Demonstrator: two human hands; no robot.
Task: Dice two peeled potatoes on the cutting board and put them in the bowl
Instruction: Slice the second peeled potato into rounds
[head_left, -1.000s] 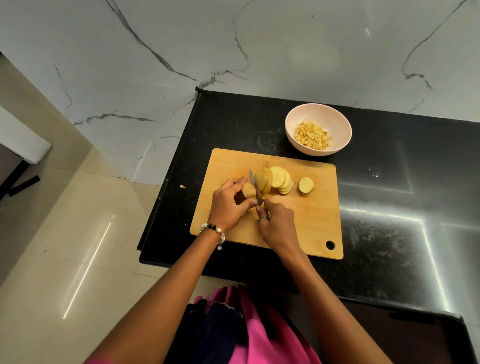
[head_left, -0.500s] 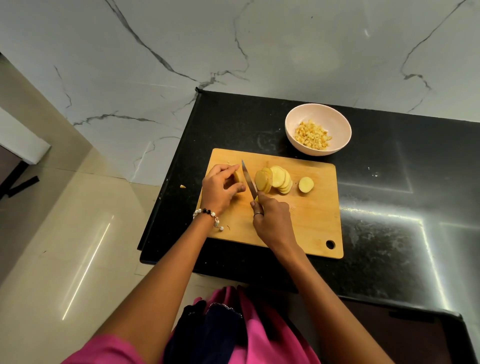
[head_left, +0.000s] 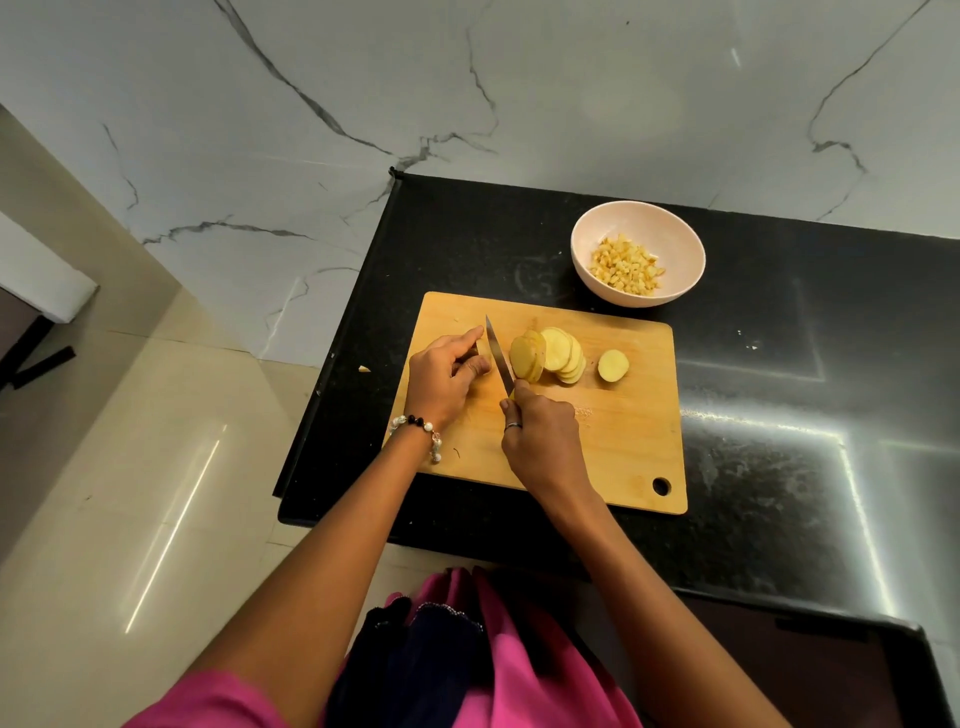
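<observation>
Bowl (head_left: 675, 244) of diced potato (head_left: 626, 265) (small cubes), countertop (head_left: 779, 415)

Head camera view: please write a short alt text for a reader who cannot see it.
A person's right hand holds a knife over a wooden cutting board, while the left hand grips a potato end piece. Potato slices lie beside the blade; a bowl holds diced potato.

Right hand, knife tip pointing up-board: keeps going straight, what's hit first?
Likely nothing on the board: the right hand aims the knife between the potato piece and slices, toward bare counter.
</observation>
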